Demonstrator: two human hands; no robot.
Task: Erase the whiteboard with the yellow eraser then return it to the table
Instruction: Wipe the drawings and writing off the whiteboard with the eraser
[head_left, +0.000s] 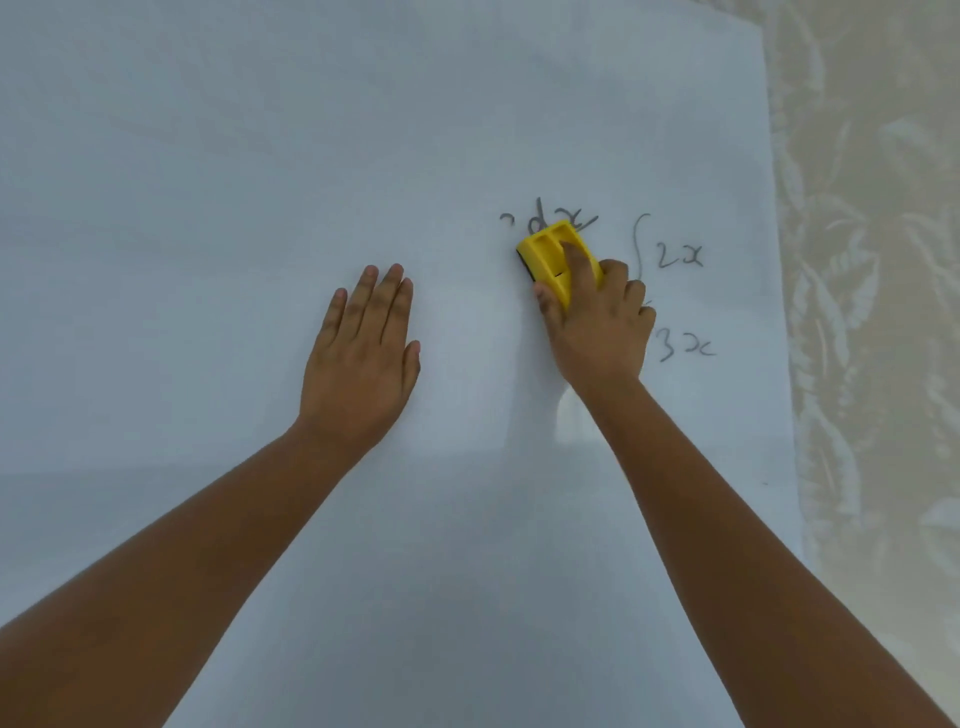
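Note:
A white whiteboard (260, 156) fills most of the view. My right hand (597, 322) grips the yellow eraser (550, 252) and presses it flat against the board, just under the grey marks "dx" (545, 218). More writing sits to the right of that hand: "2x" (680, 255) and "3x" (685, 347). My left hand (363, 358) lies flat on the board with fingers together, well left of the eraser, holding nothing.
The board's right edge (774, 260) runs top to bottom, and beyond it is a pale wall with a leaf pattern (872, 260). The left and lower parts of the board carry no marks. No table is in view.

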